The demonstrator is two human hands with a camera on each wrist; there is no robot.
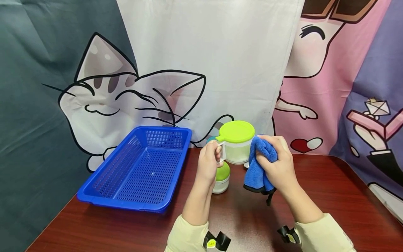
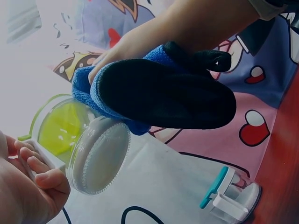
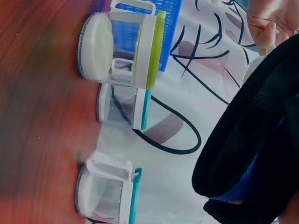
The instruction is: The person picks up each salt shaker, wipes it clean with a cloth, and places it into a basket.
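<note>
My left hand (image 1: 207, 162) grips the white handle of a clear jar with a bright green lid (image 1: 237, 140), raised above the table. In my right hand (image 1: 280, 162) is a blue cloth (image 1: 259, 171) with black edging, bunched against the jar's right side. The left wrist view shows the jar's ribbed base (image 2: 105, 156) and my left fingers curled through its handle. The cloth's dark underside (image 2: 168, 95) covers most of my right hand there. Below the raised jar, another green-lidded jar (image 1: 221, 180) stands on the table, partly behind my left hand.
A blue perforated plastic basket (image 1: 121, 204) sits at the left on the reddish-brown wooden table (image 1: 318, 189). Two teal-lidded jars, one nearer (image 3: 107, 189) and one farther (image 3: 124, 105), stand toward the back. A printed cloth backdrop (image 1: 207, 42) hangs behind the table.
</note>
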